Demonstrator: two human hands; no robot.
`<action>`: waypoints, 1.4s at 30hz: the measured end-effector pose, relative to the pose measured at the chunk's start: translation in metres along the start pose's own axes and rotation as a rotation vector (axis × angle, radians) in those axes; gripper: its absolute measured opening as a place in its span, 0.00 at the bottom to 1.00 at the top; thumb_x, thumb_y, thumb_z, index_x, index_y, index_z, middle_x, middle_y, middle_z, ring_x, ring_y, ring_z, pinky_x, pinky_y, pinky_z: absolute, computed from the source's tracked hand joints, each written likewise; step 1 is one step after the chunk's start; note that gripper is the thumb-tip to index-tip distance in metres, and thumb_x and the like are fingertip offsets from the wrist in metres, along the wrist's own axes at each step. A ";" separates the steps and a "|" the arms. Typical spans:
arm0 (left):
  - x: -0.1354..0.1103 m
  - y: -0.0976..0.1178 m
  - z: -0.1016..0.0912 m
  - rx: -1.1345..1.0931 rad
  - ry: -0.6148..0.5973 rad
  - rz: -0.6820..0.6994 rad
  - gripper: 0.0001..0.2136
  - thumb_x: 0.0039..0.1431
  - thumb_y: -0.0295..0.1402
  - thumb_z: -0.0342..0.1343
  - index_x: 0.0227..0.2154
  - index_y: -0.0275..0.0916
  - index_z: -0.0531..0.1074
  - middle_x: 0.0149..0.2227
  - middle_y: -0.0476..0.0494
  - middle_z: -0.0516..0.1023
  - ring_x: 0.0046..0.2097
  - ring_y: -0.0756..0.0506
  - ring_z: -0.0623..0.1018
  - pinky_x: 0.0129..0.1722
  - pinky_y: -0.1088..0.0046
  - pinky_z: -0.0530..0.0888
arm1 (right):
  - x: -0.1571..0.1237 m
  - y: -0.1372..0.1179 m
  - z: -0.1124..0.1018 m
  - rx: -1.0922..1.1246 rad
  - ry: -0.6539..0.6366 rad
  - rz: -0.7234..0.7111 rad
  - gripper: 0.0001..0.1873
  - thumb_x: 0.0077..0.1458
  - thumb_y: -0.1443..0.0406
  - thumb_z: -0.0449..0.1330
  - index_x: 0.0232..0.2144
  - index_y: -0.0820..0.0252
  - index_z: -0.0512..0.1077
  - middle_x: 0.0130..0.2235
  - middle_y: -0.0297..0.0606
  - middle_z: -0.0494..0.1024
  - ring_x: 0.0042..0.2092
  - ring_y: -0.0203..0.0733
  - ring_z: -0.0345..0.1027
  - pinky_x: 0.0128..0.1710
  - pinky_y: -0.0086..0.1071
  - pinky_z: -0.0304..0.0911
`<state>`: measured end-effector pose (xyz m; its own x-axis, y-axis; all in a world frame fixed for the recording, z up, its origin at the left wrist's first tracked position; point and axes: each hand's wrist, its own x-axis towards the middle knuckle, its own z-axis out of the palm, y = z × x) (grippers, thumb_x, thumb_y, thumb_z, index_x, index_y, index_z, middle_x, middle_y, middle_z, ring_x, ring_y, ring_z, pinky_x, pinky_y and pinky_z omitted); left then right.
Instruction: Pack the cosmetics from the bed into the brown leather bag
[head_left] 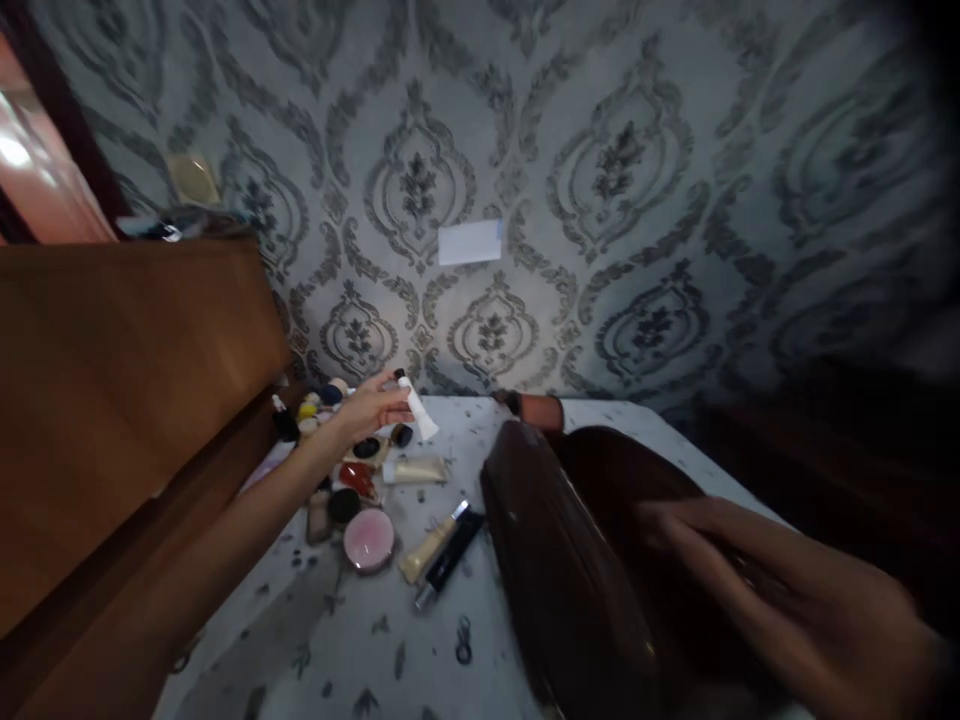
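My left hand (pixel 375 405) is closed around a small white squeeze tube (pixel 419 410) with a black cap, held above the far side of the table. Beneath it lie a cream-coloured tube (pixel 417 470), an orange-red item (pixel 358 480) and a pink round compact (pixel 369 540). A dark brown handbag (pixel 555 560) stands on the right with its mouth open. At that opening is my right hand (pixel 780 590), blurred by motion. Its fingers point into the bag, and whether they grip anything is not visible.
A patterned cloth covers the table (pixel 397 640). Two slim tubes, one beige (pixel 433 542) and one black (pixel 454 552), lie left of the bag. More cosmetics crowd beside the wooden cabinet (pixel 135 370). Behind the bag is a brown cylindrical object (pixel 541 412). A patterned wall (pixel 487 330) closes the back.
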<state>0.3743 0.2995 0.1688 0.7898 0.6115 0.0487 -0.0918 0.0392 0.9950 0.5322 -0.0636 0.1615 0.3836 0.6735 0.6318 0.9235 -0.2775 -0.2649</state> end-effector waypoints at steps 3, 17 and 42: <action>-0.031 -0.001 0.055 -0.281 -0.090 0.003 0.20 0.51 0.25 0.67 0.44 0.39 0.65 0.33 0.52 0.77 0.32 0.50 0.80 0.35 0.71 0.81 | 0.002 -0.031 -0.006 0.329 0.002 -0.112 0.10 0.66 0.60 0.57 0.47 0.52 0.74 0.40 0.37 0.82 0.38 0.42 0.78 0.37 0.30 0.75; -0.046 0.021 0.183 0.302 -0.376 0.304 0.06 0.64 0.32 0.54 0.41 0.38 0.67 0.36 0.45 0.78 0.40 0.44 0.80 0.43 0.64 0.75 | 0.026 -0.016 -0.065 0.451 0.251 0.295 0.13 0.58 0.57 0.63 0.38 0.60 0.72 0.24 0.32 0.76 0.22 0.34 0.67 0.21 0.25 0.61; -0.117 0.008 0.101 1.250 -0.479 0.888 0.16 0.64 0.20 0.51 0.52 0.41 0.69 0.55 0.39 0.74 0.61 0.43 0.72 0.58 0.67 0.74 | 0.021 0.026 -0.059 0.028 -0.210 -0.156 0.08 0.64 0.72 0.51 0.36 0.60 0.70 0.31 0.37 0.73 0.28 0.36 0.63 0.28 0.29 0.53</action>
<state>0.3427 0.1485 0.1797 0.8894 -0.2137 0.4041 -0.2630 -0.9623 0.0700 0.5648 -0.0971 0.2103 0.2245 0.8352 0.5021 0.9699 -0.1415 -0.1982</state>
